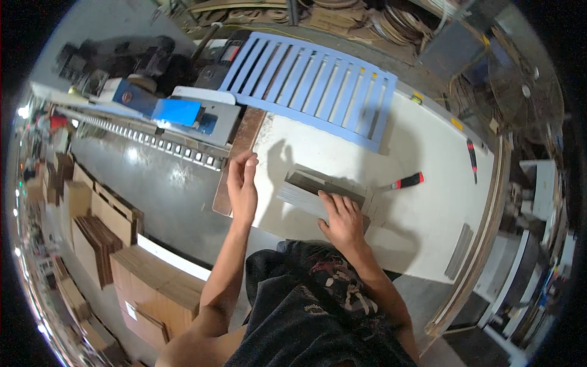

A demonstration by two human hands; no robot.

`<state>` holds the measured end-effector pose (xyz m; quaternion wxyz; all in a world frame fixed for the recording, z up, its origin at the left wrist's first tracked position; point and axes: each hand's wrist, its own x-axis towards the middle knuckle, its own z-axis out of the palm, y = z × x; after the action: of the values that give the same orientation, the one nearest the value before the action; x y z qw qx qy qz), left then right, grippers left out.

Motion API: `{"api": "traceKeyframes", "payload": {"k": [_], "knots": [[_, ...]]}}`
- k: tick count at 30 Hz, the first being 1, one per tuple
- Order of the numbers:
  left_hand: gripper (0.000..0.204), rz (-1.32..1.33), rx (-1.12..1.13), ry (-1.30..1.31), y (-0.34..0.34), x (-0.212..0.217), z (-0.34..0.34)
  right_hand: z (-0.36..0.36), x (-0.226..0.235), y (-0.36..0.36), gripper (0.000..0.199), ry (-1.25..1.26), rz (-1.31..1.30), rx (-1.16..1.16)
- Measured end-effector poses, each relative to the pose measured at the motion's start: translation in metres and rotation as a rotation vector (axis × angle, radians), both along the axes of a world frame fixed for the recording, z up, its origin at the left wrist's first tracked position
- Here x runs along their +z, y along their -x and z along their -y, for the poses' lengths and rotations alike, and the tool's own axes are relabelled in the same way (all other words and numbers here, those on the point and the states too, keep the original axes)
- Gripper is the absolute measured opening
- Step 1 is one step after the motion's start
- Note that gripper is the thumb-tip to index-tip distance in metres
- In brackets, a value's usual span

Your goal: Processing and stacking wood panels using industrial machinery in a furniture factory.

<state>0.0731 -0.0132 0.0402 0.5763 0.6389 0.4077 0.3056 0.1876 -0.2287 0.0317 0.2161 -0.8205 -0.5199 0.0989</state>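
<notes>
My left hand [243, 186] is raised over the left end of the white table. Its fingers are half curled with the thumb up, and nothing shows in it. A stack of thin grey strips [298, 199] lies slanting on the near part of the table. My right hand [343, 221] grips the stack toward its right end, fingers over the top and thumb on the near side. A dark gap or shadow lies behind the strips. Right of them rests a utility knife [408, 181] with a red and black handle.
A light blue slatted panel [287, 76] lies across the far table. A level [449, 119] runs along the far edge, with a red and black screwdriver [472, 160] nearby. More grey strips [458, 251] lie at the right. A blue machine [177, 111] stands left, cardboard boxes [156, 278] lower left.
</notes>
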Motion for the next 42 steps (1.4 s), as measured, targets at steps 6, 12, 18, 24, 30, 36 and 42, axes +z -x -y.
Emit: {"api": "traceKeyframes", "payload": {"k": [6,12,18,24,30,36,42], "knots": [[0.057,0.151,0.325,0.658,0.034,-0.038,0.064,-0.01,-0.004,-0.009,0.061,0.024,-0.073,0.008],[0.067,0.121,0.141,1.124,0.02,-0.05,0.112,-0.026,-0.007,-0.035,0.059,0.059,-0.223,-0.108],[0.067,0.221,0.031,1.24,-0.004,-0.045,0.113,-0.041,-0.007,-0.049,0.06,0.255,-0.451,-0.104],[0.059,0.203,0.054,1.311,-0.017,-0.042,0.112,-0.045,-0.02,-0.056,0.061,0.187,-0.366,-0.122],[0.056,0.214,0.045,1.308,-0.02,-0.04,0.113,-0.041,-0.031,-0.061,0.051,0.184,-0.32,0.016],[0.058,0.243,0.094,1.347,-0.023,-0.045,0.115,-0.035,-0.048,-0.081,0.046,0.246,-0.691,-0.019],[0.064,0.245,0.062,1.379,-0.019,-0.048,0.113,-0.061,-0.094,-0.119,0.047,0.333,0.138,-0.288]]}}
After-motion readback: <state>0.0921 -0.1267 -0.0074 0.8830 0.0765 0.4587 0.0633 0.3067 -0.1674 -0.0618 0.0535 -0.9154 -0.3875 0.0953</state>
